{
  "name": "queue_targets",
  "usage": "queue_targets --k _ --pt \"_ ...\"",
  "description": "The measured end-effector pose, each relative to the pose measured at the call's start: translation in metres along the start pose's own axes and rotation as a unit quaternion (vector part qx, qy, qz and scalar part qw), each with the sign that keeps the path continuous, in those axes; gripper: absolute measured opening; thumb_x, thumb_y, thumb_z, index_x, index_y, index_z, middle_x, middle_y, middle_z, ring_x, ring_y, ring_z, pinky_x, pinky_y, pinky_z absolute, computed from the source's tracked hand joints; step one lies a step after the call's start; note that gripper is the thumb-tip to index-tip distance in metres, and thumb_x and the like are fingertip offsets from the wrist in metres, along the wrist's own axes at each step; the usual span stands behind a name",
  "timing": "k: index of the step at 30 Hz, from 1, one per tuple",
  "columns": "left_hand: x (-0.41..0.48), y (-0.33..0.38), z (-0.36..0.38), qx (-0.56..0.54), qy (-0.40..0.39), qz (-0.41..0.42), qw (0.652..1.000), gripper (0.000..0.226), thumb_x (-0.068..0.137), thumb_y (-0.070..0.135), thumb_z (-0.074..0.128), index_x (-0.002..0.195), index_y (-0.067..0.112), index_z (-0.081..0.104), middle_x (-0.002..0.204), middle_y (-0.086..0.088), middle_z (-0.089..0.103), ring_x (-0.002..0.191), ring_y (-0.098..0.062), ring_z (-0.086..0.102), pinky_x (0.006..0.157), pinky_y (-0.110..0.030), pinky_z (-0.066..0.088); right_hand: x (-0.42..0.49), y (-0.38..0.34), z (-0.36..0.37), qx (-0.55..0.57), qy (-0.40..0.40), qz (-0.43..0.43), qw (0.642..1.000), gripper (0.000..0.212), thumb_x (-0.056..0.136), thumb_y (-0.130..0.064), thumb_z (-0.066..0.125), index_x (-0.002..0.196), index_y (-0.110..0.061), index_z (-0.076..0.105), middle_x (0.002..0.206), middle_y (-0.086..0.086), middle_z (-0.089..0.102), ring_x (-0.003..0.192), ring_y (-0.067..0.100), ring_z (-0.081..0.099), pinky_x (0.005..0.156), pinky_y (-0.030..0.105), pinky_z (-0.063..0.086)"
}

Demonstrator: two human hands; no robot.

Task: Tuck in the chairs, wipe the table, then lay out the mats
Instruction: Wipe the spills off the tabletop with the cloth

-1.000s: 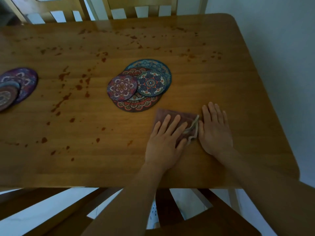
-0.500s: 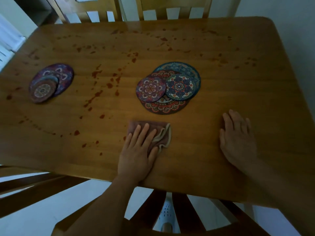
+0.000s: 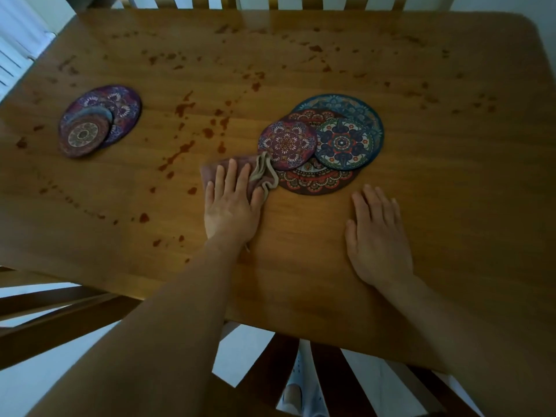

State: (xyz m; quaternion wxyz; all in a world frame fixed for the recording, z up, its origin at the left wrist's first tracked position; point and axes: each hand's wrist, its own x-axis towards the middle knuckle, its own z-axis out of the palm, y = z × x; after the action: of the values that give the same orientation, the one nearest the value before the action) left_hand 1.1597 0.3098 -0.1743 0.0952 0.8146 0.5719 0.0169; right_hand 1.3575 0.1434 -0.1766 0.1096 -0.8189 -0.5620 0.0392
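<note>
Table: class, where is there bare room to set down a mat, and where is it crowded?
Free: the right end of the table, past the right hand and the centre mat pile; the stained stretch between it and the left mat pile. Crowded: mid-table, where left hand, cloth and centre pile meet.

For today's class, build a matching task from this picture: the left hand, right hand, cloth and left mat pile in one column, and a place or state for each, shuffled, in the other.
Column A
1 left hand
2 right hand
3 cloth
4 left mat pile

Column B
a flat on the bare table
b near the table's left end
c pinned under a hand
d pressing the cloth

Pairs: 1-d, 2-a, 3-c, 4-b
</note>
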Motion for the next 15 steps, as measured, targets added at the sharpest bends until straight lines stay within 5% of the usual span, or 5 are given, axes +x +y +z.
queue_targets --k 9,12,15 --pt "-0.077 0.032 0.001 -0.08 -0.051 0.015 0.995 0.06 0.103 0.047 0.023 0.156 0.024 0.007 0.164 0.0 -0.004 0.15 -0.019 -0.009 0.119 -0.036 -0.006 -0.001 0.0 -0.005 -0.004 -0.039 0.009 0.999 0.053 0.103 -0.029 0.028 0.151 -0.005 0.027 0.16 0.016 0.019 0.149 0.029 0.01 0.122 0.047 0.005" --pt "-0.094 0.026 -0.009 -0.17 -0.075 0.022 0.982 0.05 0.104 0.032 0.035 0.153 0.023 0.026 0.164 0.002 0.008 0.15 -0.016 -0.003 0.119 -0.035 -0.002 0.003 -0.011 -0.013 0.008 -0.101 0.05 0.994 0.056 0.104 -0.031 0.026 0.154 -0.009 0.015 0.163 0.013 0.006 0.15 0.028 0.0 0.121 0.046 0.002" --pt "-0.096 0.022 -0.025 -0.3 -0.064 -0.035 0.951 0.031 0.099 0.019 0.053 0.129 0.017 0.059 0.154 0.002 0.037 0.146 -0.017 0.023 0.116 -0.035 0.021 0.004 -0.033 -0.024 0.08 -0.132 0.043 0.987 0.056 0.101 -0.023 0.039 0.152 -0.013 0.018 0.161 0.01 0.01 0.148 0.028 0.009 0.12 0.042 0.015"
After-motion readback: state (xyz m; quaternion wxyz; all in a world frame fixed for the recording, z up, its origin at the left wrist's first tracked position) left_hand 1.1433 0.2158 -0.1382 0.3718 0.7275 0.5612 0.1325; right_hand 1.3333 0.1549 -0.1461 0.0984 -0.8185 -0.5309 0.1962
